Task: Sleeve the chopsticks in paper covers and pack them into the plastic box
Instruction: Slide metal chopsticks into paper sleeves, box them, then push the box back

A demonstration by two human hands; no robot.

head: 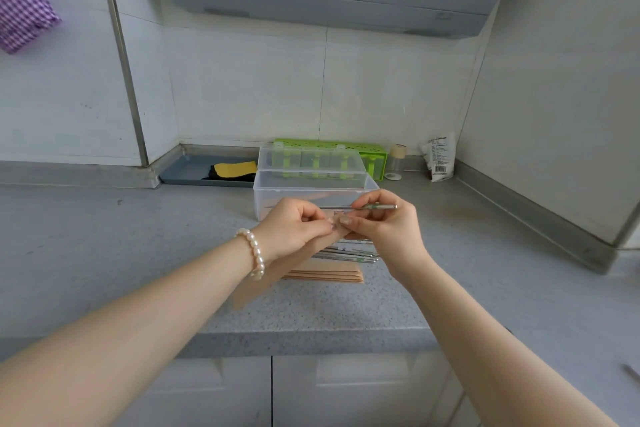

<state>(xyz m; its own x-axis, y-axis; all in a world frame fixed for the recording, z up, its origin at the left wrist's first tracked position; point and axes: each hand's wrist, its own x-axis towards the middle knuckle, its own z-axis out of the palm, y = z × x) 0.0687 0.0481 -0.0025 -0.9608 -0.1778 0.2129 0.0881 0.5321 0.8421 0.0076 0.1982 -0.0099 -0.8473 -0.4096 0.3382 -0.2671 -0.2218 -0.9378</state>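
Pinching a metal chopstick (360, 207) between its fingertips, the right hand (388, 229) holds it level just above the left hand (294, 230), whose grip is closed on the mouth of a tan paper cover (263, 279) trailing back under the wrist. Behind both sits the open plastic box (277, 196) on the grey worktop (104, 253). Loose chopsticks (356, 255) and spare covers (332, 274) lie below, mostly hidden by the hands.
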